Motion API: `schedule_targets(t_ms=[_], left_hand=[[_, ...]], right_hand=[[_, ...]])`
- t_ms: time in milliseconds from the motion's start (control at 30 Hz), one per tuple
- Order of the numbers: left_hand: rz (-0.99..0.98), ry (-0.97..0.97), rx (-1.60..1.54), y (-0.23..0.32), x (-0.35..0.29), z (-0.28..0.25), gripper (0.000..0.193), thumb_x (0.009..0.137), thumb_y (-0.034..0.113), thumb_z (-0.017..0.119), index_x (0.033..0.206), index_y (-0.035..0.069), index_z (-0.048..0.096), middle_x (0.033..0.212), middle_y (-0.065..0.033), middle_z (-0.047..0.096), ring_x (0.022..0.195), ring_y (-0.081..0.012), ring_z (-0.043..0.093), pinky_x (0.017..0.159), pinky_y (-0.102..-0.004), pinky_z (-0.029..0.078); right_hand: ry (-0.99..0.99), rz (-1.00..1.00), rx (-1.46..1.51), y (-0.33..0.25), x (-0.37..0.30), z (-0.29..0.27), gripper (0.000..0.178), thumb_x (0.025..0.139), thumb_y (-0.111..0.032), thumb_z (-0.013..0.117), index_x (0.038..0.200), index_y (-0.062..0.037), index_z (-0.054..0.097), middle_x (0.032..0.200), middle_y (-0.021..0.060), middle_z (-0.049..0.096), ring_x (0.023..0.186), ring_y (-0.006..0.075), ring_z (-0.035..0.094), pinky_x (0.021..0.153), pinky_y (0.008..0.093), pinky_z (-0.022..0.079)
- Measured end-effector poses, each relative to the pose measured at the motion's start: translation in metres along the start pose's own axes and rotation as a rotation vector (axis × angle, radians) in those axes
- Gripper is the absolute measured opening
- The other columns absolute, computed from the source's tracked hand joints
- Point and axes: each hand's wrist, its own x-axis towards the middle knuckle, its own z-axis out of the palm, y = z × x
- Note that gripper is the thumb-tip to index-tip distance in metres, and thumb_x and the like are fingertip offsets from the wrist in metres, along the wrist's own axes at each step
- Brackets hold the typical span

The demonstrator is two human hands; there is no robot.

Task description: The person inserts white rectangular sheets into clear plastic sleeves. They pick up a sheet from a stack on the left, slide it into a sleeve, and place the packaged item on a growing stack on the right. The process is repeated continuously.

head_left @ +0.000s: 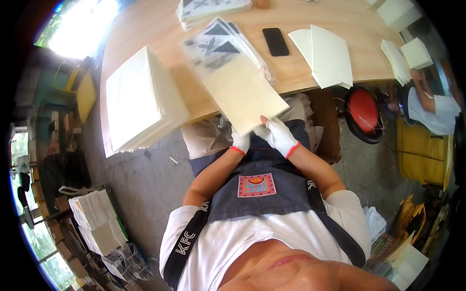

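Both my hands wear white gloves with red cuffs. A stack of cream paper sheets (245, 92) is held at its near end, over my lap. My right hand (279, 136) is closed on its near right corner, bare thumb tip on top. At the near left corner my left hand (241, 142) grips the same sheets, its fingers mostly hidden underneath. The far end of the sheets meets a clear plastic bag (211, 46) with black printed shapes; I cannot tell how far inside they lie. More such bags lie beneath it on the table.
A tall stack of white paper (133, 94) stands at the table's left. A black phone (275, 41) and a fanned pile of white sheets (330, 56) lie to the right. Behind are more printed bags (213, 8). A red stool (363, 111) and another person (434, 106) are at right.
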Motion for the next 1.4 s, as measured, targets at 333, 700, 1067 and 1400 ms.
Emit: schedule_targets(t_ms=[333,700,1067,1400], left_hand=[[-0.440,0.016,0.064,0.077,-0.025,0.003,0.024,0.090,0.020,0.047,0.108,0.004,0.049,0.089,-0.0075,0.060,0.068,-0.0202,0.059,0.060,-0.0333,0.052],[-0.218,-0.021,0.345,0.100,-0.009,-0.062,0.019,0.089,0.014,0.049,0.095,-0.003,0.056,0.085,-0.0111,0.062,0.067,-0.0184,0.062,0.055,-0.0287,0.052],[-0.145,0.051,0.515,0.112,-0.024,-0.076,0.021,0.088,0.017,0.055,0.095,-0.003,0.057,0.082,-0.0089,0.061,0.066,-0.0176,0.061,0.060,-0.0263,0.051],[1.180,-0.223,1.663,0.152,-0.011,-0.026,0.036,0.060,0.001,0.061,0.095,0.010,0.064,0.105,-0.0039,0.060,0.099,-0.0284,0.053,0.082,-0.0403,0.045]], right_hand=[[-0.295,-0.085,-0.308,0.005,0.046,0.010,0.026,0.089,-0.006,0.040,0.112,-0.0013,0.051,0.088,0.0092,0.060,0.084,0.0215,0.063,0.068,0.0321,0.055],[-0.461,-0.952,-2.013,0.009,0.048,0.063,0.016,0.081,-0.023,0.053,0.093,-0.0132,0.051,0.070,0.0096,0.063,0.064,0.0278,0.063,0.052,0.0416,0.048],[0.100,-0.612,-0.220,-0.086,0.042,-0.061,0.011,0.088,-0.007,0.049,0.077,-0.0043,0.052,0.071,0.0033,0.054,0.059,0.0115,0.052,0.053,0.0223,0.044],[0.221,-0.735,-1.979,-0.091,0.012,-0.111,0.022,0.077,-0.026,0.057,0.091,-0.0100,0.053,0.078,0.0137,0.061,0.072,0.0350,0.059,0.061,0.0461,0.045]])
